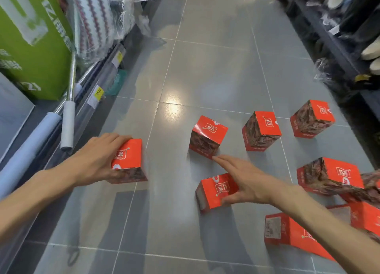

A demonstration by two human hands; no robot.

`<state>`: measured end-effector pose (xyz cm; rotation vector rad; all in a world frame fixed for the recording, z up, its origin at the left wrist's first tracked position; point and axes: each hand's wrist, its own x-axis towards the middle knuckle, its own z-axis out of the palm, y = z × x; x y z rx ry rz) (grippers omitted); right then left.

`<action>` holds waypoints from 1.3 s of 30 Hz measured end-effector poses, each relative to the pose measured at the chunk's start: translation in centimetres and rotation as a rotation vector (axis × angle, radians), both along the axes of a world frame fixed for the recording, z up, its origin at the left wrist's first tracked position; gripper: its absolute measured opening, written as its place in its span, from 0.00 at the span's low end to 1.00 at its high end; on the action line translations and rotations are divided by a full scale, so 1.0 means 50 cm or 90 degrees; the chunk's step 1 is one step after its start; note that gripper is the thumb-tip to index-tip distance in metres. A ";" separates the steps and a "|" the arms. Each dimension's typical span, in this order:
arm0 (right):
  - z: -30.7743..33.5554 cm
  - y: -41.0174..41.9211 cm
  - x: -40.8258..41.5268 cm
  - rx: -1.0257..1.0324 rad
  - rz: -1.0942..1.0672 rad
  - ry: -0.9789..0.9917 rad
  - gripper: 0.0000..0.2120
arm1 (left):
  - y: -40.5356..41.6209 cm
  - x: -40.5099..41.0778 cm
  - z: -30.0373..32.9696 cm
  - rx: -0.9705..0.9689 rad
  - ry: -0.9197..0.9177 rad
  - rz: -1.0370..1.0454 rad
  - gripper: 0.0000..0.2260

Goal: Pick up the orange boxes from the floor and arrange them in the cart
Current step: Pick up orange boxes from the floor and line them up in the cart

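Several orange boxes lie scattered on the grey tiled floor. My left hand (96,158) wraps around the leftmost orange box (129,158), fingers over its top and far side. My right hand (244,181) hovers with fingers spread over a second box (213,191) lying on the floor, thumb at its near edge. Beyond it stand a middle box (208,135), another box (261,130) and a far right box (312,118). More boxes sit at the right, one (331,176) beside my forearm and one (287,232) under it. No cart is in view.
A shelf unit on the left holds a green carton (35,41), wrapped textiles (92,20) and a metal-handled roller (68,109) leaning out over the floor. A dark shelf rack (337,37) with goods lines the right side. The aisle runs between them.
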<state>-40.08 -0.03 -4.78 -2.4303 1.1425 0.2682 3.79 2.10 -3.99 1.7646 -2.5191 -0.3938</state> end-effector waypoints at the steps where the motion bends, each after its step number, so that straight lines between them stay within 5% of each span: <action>1: -0.022 0.008 -0.004 0.001 0.007 0.020 0.58 | 0.007 0.000 -0.003 0.002 0.006 0.003 0.42; 5: -0.091 0.013 -0.008 -0.044 0.057 0.080 0.58 | 0.025 -0.010 -0.020 0.012 0.024 0.016 0.41; 10: -0.106 0.015 0.002 -0.092 0.029 0.039 0.43 | 0.038 -0.027 -0.042 0.019 0.045 0.010 0.41; 18: 0.028 -0.029 0.011 -0.097 -0.026 0.002 0.44 | -0.008 -0.050 0.043 -0.007 0.042 -0.010 0.42; 27: 0.474 -0.080 0.016 -0.107 -0.069 0.012 0.47 | -0.036 -0.044 0.419 -0.007 0.017 0.043 0.43; 39: 1.363 -0.089 0.063 -0.107 -0.083 -0.005 0.50 | 0.018 -0.050 1.274 -0.044 -0.021 0.088 0.47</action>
